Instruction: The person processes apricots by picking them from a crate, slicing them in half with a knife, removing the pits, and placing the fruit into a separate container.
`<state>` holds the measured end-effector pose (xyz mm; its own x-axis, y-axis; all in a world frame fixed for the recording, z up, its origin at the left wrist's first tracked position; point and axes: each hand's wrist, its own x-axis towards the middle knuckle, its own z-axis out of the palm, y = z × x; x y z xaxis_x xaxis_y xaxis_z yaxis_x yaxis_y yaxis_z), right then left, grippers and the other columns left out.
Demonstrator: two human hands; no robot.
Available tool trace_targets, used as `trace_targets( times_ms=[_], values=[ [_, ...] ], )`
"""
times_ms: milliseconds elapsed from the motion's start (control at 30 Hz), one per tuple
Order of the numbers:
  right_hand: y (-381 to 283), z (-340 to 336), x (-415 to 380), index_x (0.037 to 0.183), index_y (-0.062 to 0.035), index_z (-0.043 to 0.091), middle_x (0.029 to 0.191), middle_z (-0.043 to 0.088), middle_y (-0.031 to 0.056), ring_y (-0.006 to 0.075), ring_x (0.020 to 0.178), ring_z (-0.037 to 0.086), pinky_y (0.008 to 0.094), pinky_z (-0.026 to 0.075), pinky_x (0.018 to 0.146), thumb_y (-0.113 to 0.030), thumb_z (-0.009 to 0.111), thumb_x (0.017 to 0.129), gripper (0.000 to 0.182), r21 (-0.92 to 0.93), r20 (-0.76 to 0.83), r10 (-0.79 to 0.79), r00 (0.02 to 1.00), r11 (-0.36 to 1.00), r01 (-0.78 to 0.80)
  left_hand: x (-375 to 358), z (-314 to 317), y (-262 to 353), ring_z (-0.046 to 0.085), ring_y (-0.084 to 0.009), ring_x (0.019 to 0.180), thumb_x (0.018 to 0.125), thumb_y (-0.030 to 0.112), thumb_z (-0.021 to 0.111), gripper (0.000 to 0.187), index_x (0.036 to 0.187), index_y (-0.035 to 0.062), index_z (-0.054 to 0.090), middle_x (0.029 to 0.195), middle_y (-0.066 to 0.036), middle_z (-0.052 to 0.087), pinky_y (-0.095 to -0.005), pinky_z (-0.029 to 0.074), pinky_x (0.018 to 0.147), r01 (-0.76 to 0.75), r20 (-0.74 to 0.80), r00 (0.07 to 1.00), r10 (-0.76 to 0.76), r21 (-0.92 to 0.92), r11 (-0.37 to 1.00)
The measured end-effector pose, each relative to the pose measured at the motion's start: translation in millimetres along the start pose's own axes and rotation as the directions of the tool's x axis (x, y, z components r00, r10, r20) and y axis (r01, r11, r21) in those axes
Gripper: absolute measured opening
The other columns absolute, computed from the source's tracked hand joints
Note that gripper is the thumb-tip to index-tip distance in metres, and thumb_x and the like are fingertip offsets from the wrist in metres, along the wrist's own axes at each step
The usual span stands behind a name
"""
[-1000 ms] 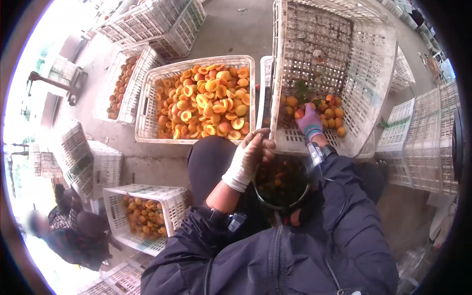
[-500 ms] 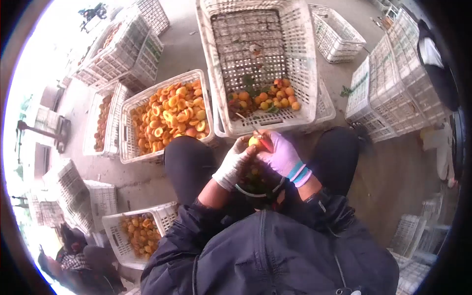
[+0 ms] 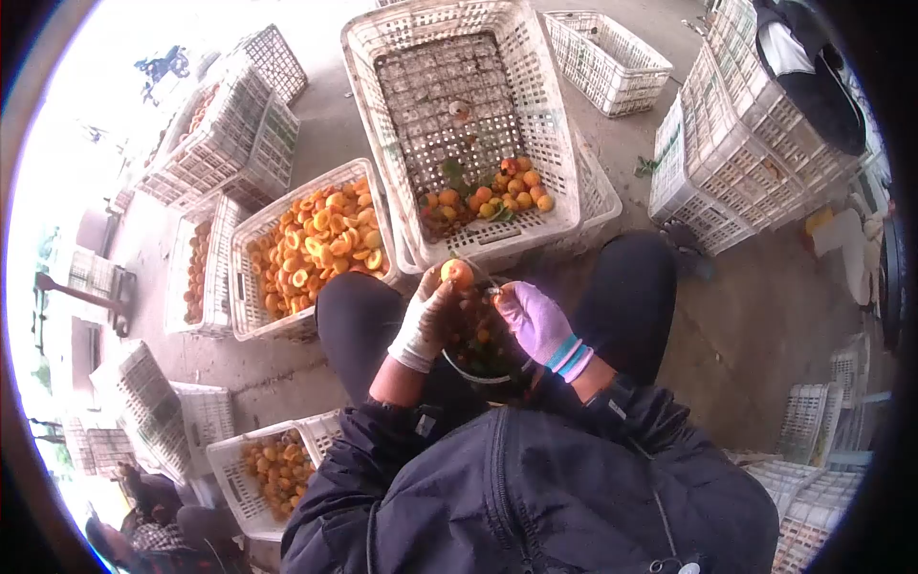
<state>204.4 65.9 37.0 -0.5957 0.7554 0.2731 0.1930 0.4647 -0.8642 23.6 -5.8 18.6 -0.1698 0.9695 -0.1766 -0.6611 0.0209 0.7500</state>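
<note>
My left hand (image 3: 422,328), in a white glove, grips a whole-looking apricot (image 3: 457,274) above my lap. Close by on the right, my right hand (image 3: 537,325) wears a purple glove and is closed on a small knife (image 3: 494,290); its thin blade points up and left toward the fruit, and its handle is mostly covered. Below both hands, between my knees, is a bucket (image 3: 478,378) with a pale rim and dark, mixed contents. In front of my knees a white crate (image 3: 564,182) leans tilted, with apricots and leaves gathered at its near end.
A crate of halved apricots (image 3: 251,323) stands left of my knee, beside another filled crate (image 3: 177,311). A further crate of fruit (image 3: 229,478) sits at lower left, near a seated person (image 3: 158,531). Stacked crates (image 3: 736,124) rise on the right.
My hands have moved apart and lower, the left carrying the apricot leftward and the right drawing the knife back from it. The whole view has shifted slightly.
</note>
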Motion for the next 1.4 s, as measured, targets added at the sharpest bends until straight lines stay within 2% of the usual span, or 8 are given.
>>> trace_targets(
  times_ms=[467,633,833,900,1133,1200,1367,1400],
  values=[
    [24,37,-2,0.094,-0.0056,0.058,0.085,0.066,0.0136,0.0337,0.079,0.064,0.0399,0.051,0.067,-0.026,0.06,0.09,0.021,0.014,0.107,0.151,0.983,0.988,-0.153,1,-14,-11,0.054,-0.0187,0.106,0.09,0.031,0.063,0.048,0.129,0.0075,0.047,0.116,-0.007,0.055,-0.0334,0.046,0.092,-0.104,-0.131,0.986,0.1,-0.019,0.994],
    [-3,33,7,0.092,-0.0074,0.057,0.085,0.065,0.014,0.0358,0.08,0.063,0.0435,0.05,0.066,-0.027,0.057,0.091,0.02,-0.31,0.095,0.107,0.99,0.948,-0.073,-4,-11,-8,0.056,-0.0194,0.105,0.092,0.029,0.061,0.046,0.128,0.0062,0.047,0.117,-0.008,0.056,-0.0327,0.045,0.093,-0.147,-0.178,0.97,0.165,0.108,0.983],
    [2,43,11,0.092,-0.0086,0.055,0.087,0.065,0.0152,0.0378,0.078,0.063,0.0465,0.05,0.065,-0.03,0.056,0.09,0.022,-0.361,0.117,0.131,0.984,0.929,-0.081,-1,-17,-5,0.055,-0.0174,0.105,0.091,0.029,0.063,0.048,0.128,0.005,0.046,0.116,-0.007,0.056,-0.0302,0.044,0.093,-0.057,-0.104,0.994,0.042,-0.145,0.988],
    [-1,42,10,0.093,-0.009,0.056,0.086,0.065,0.0153,0.0381,0.078,0.063,0.0469,0.05,0.065,-0.031,0.056,0.09,0.022,-0.369,0.105,0.133,0.986,0.926,-0.086,0,-16,-7,0.054,-0.016,0.104,0.089,0.031,0.065,0.05,0.127,0.005,0.046,0.113,-0.006,0.056,-0.0287,0.042,0.093,-0.177,-0.067,0.979,0.193,0.187,0.966],
    [5,43,9,0.095,-0.0109,0.056,0.089,0.064,0.0146,0.0381,0.079,0.062,0.0474,0.05,0.066,-0.029,0.056,0.089,0.02,-0.411,0.099,0.121,0.988,0.909,-0.07,5,-18,-14,0.054,-0.0179,0.103,0.09,0.041,0.06,0.052,0.126,0.0053,0.047,0.111,-0.007,0.057,-0.0317,0.043,0.092,-0.166,-0.094,0.975,0.203,0.302,0.939],
    [-2,42,9,0.096,-0.0107,0.056,0.09,0.064,0.0143,0.0379,0.08,0.062,0.047,0.05,0.066,-0.029,0.056,0.089,0.02,-0.387,0.125,0.118,0.985,0.92,-0.061,14,-37,-29,0.056,-0.0221,0.1,0.091,0.047,0.055,0.054,0.125,0.0062,0.048,0.111,-0.009,0.058,-0.0351,0.045,0.091,-0.105,-0.095,0.992,0.078,-0.329,0.938],
    [1,42,8,0.096,-0.0099,0.055,0.092,0.063,0.0138,0.0373,0.081,0.062,0.0459,0.05,0.067,-0.026,0.056,0.089,0.018,-0.382,0.148,0.1,0.984,0.923,-0.036,11,-31,-22,0.058,-0.0281,0.095,0.09,0.054,0.053,0.058,0.123,0.0064,0.048,0.107,-0.012,0.059,-0.0402,0.047,0.088,-0.02,0.001,1.0,0.022,-0.438,0.899],
    [-2,41,9,0.096,-0.0096,0.055,0.092,0.063,0.0137,0.0372,0.081,0.062,0.0458,0.05,0.067,-0.024,0.056,0.088,0.017,-0.397,0.154,0.122,0.981,0.916,-0.051,7,-23,-16,0.058,-0.0291,0.097,0.09,0.054,0.053,0.059,0.123,0.0057,0.048,0.107,-0.014,0.059,-0.0408,0.047,0.088,-0.065,-0.095,0.994,0.045,-0.222,0.973]
  ],
)
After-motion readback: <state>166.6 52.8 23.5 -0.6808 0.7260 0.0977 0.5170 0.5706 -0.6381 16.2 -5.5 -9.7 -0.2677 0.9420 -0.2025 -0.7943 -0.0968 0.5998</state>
